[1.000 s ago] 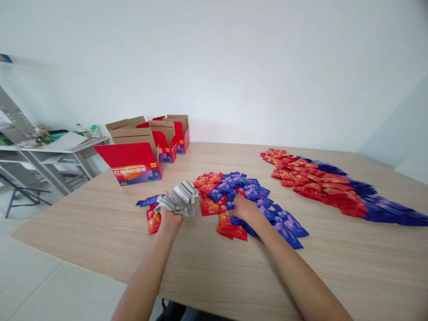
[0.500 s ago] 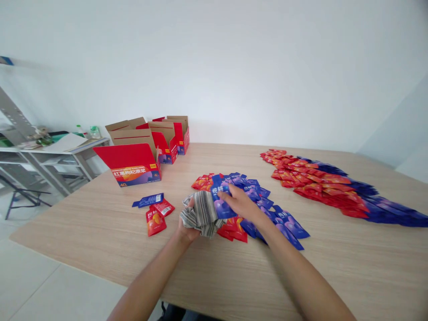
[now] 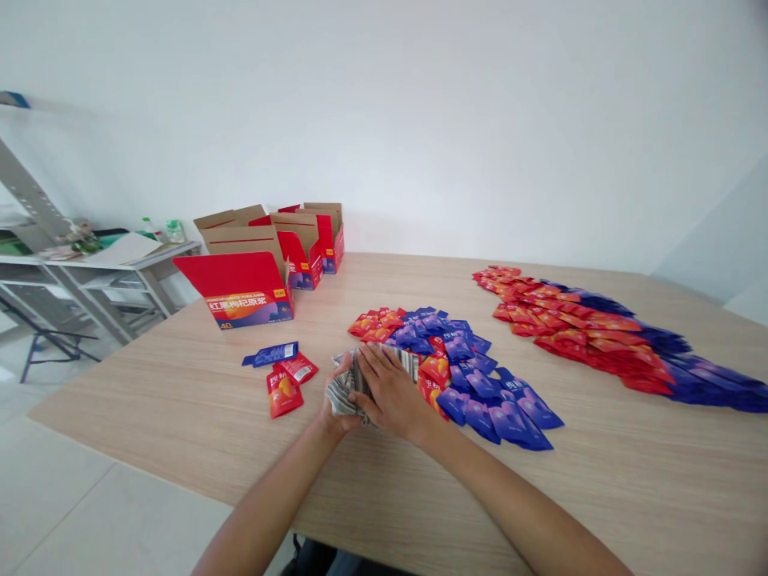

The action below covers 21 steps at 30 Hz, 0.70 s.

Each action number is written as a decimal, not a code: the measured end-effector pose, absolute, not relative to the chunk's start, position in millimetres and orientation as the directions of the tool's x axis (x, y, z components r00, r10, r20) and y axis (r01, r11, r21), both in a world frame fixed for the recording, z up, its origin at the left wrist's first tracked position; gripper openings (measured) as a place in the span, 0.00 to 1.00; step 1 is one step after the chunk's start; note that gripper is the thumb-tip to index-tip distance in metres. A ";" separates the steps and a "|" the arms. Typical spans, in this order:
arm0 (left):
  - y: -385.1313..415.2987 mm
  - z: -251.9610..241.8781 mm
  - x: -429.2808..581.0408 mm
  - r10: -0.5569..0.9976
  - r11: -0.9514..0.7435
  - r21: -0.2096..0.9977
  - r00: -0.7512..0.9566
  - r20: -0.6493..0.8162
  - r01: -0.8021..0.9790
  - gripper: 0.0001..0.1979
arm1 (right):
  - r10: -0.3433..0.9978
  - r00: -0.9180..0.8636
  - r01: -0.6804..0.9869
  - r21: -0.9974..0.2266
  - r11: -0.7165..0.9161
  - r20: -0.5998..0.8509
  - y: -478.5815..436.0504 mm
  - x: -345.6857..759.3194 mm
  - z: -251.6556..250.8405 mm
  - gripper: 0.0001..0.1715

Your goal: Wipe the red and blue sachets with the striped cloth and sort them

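Note:
A grey striped cloth [image 3: 343, 394] lies bunched across my left hand [image 3: 337, 414], whose fingers curl up round its left edge. My right hand [image 3: 393, 394] presses on top of the cloth, fingers stretched out flat and thumb apart from them. No blue pouch shows between my hands; whether one lies under the cloth is hidden. Just beyond and to the right are a heap of blue pouches [image 3: 480, 380] and several red pouches [image 3: 435, 370]. Left of my hands lie two loose red pouches [image 3: 284, 394] and a blue pouch [image 3: 274, 354].
Open red cartons [image 3: 252, 308] with brown inner flaps stand at the table's back left. Along the right side stretch overlapping rows of red pouches [image 3: 600, 344] and blue pouches [image 3: 714, 380]. The wooden table [image 3: 180, 416] ends at the left, near a grey side desk [image 3: 144, 264] and a stool [image 3: 51, 340].
My right hand held a blue pouch over the cloth before; now it lies flat on the cloth and the pouch is out of sight. The view has shifted slightly.

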<state>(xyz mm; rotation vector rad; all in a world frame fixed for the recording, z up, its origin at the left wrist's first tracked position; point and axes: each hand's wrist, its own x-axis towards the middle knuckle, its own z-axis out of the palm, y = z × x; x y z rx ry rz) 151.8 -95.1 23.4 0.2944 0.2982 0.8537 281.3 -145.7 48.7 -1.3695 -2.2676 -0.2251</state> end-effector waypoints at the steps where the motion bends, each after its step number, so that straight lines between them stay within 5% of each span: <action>1: -92.2 24.4 146.9 0.782 0.608 0.382 0.609 -0.134 -0.696 0.25 | 0.779 -0.397 0.858 -0.106 0.503 0.485 -148.3 276.7 46.5 0.42; 5: -80.2 24.8 129.3 0.812 0.558 0.422 0.576 -0.098 -0.715 0.28 | 0.721 -0.458 0.813 -0.082 0.576 0.520 -157.9 261.4 42.9 0.50; 11: -89.4 16.6 146.0 0.741 0.653 0.377 0.658 -0.136 -0.657 0.28 | 0.766 -0.389 0.870 -0.071 0.489 0.512 -150.4 270.6 45.8 0.41; 17: -114.5 9.8 174.5 0.559 0.808 0.343 0.806 -0.192 -0.479 0.22 | 0.824 -0.255 0.897 -0.194 0.397 0.505 -132.6 301.8 49.6 0.34; 21: -120.2 16.2 179.4 0.595 0.781 0.364 0.783 -0.182 -0.508 0.20 | 0.799 -0.204 0.867 -0.275 0.416 0.565 -125.8 310.2 47.3 0.32</action>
